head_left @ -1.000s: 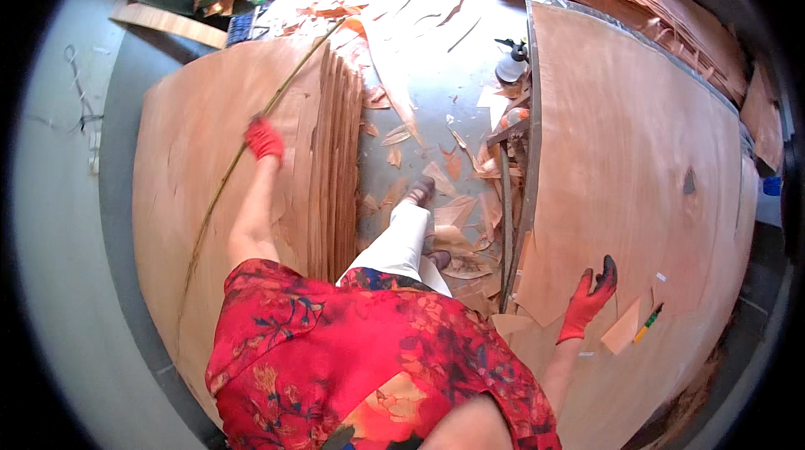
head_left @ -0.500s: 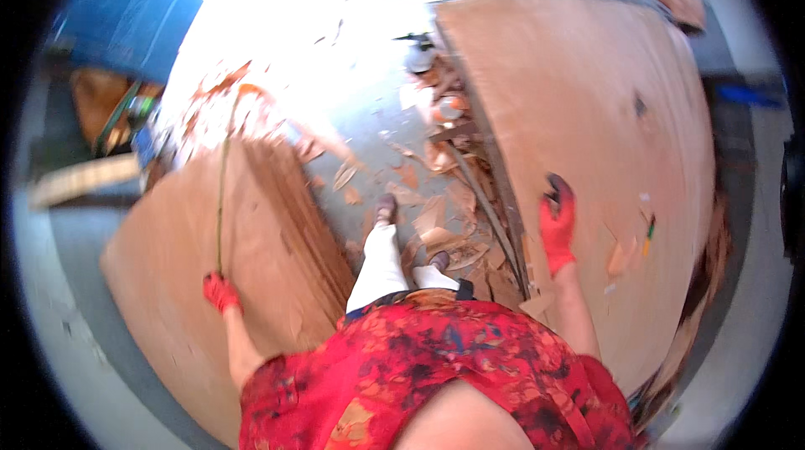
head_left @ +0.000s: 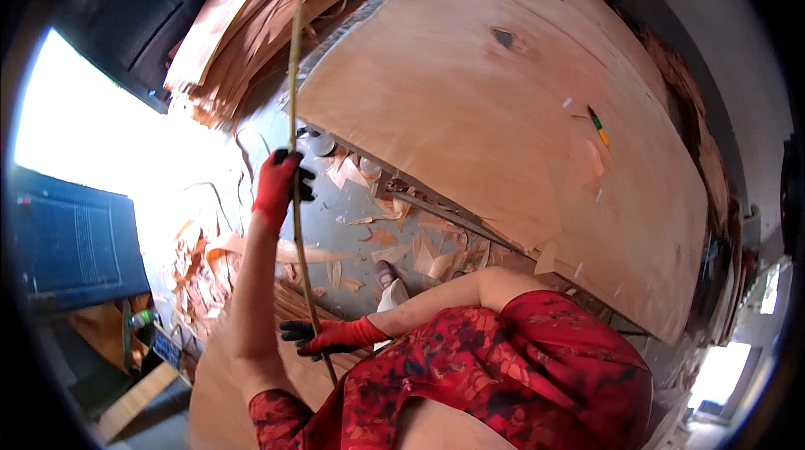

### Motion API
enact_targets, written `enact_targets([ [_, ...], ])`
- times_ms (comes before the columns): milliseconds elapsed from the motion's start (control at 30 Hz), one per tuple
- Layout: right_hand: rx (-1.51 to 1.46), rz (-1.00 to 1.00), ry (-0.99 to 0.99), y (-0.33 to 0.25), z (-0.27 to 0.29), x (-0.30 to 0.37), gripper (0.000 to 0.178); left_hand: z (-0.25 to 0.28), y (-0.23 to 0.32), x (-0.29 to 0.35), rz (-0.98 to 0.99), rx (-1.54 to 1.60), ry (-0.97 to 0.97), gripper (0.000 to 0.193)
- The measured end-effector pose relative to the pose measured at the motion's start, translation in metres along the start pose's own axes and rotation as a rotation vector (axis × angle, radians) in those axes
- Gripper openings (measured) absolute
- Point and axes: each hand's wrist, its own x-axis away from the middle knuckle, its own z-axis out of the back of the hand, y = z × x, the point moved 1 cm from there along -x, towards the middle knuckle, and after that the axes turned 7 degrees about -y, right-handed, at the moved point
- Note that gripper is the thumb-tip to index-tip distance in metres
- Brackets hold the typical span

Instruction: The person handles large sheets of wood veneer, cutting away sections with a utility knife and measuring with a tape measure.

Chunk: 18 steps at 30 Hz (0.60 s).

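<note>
A long, thin yellowish stick (head_left: 296,72) runs from the far veneer pile down toward my body. My left hand (head_left: 281,186), in a red glove with black fingertips, is closed around its middle, its fingers loosely curled. Lower down, my right hand (head_left: 348,336), gloved the same way, reaches across my body and holds the stick near its close end, fingers pointing left. Below the hands lies a stack of brown veneer sheets (head_left: 231,383), partly covered by my left arm. To the right is a large stack topped by a pale wood sheet (head_left: 436,98) with a dark hole.
A slim green-and-yellow tool (head_left: 599,127) lies on the pale sheet. Veneer scraps (head_left: 428,257) litter the grey floor around my shoe (head_left: 385,274). More veneer (head_left: 226,56) is piled at the far left, and a blue panel (head_left: 75,236) stands left of the scrap heap.
My view has turned left. My left hand has raised the stick and moved up along it; my right hand has left the large sheet and come across onto the stick's near end.
</note>
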Motion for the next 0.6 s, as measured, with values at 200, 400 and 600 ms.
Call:
enact_targets([
  [200,-0.115,0.511,0.579,-0.112,0.032,0.026,0.027,-0.04,-0.015,-0.032,-0.119,0.253,-0.301,0.067],
  [400,-0.212,0.903,0.413,-0.273,0.149,0.111,0.019,-0.032,-0.092,0.09,0.287,0.36,-0.787,0.093],
  [600,-0.142,0.995,0.41,-0.41,0.24,0.215,0.03,-0.081,-0.059,0.137,0.346,-0.01,-0.604,0.06],
])
